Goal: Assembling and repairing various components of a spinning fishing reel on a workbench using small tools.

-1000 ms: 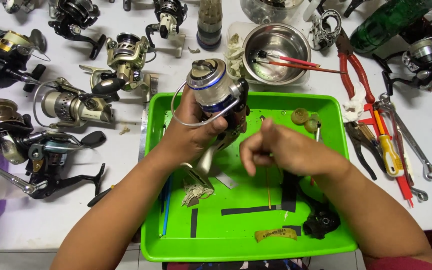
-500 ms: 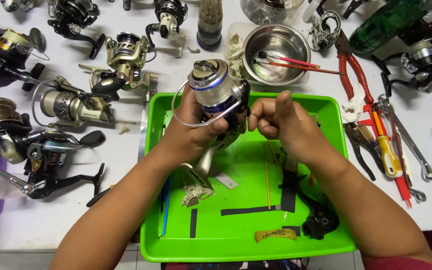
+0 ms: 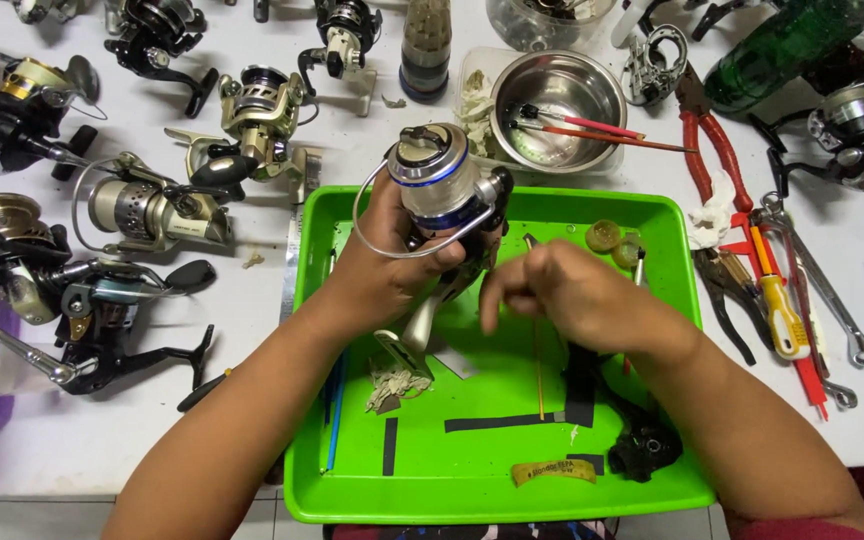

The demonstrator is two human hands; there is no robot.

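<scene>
The left hand (image 3: 392, 265) is clamping its grip around the body of a silver spinning reel (image 3: 440, 190), holding it spool-up above the far half of the green tray (image 3: 492, 480); the wire bail is looping out over the thumb side. The right hand (image 3: 572, 295) is hovering just beside that grip, fingers curled loosely together; whether they are pinching a small part cannot be told, as the fingertips are blurring. Directly below the grip, a scrap of dirty tissue (image 3: 397, 380), black strips and a thin rod are lying loose on the tray floor, and a black handle piece (image 3: 645, 450) is sitting near the right forearm. Risk noted: a small part slipping from either hand is likely to vanish among this litter or bounce off the tray. Beyond the grip, small amber caps (image 3: 604, 236) are resting at the tray's far edge, where a sleeve or wrist could sweep them off. Further out on the counter (image 3: 252, 440), a steel bowl (image 3: 558, 95), red-handled pliers (image 3: 712, 150) and several other reels (image 3: 152, 210) are crowding close; parts could become mixed between units.
</scene>
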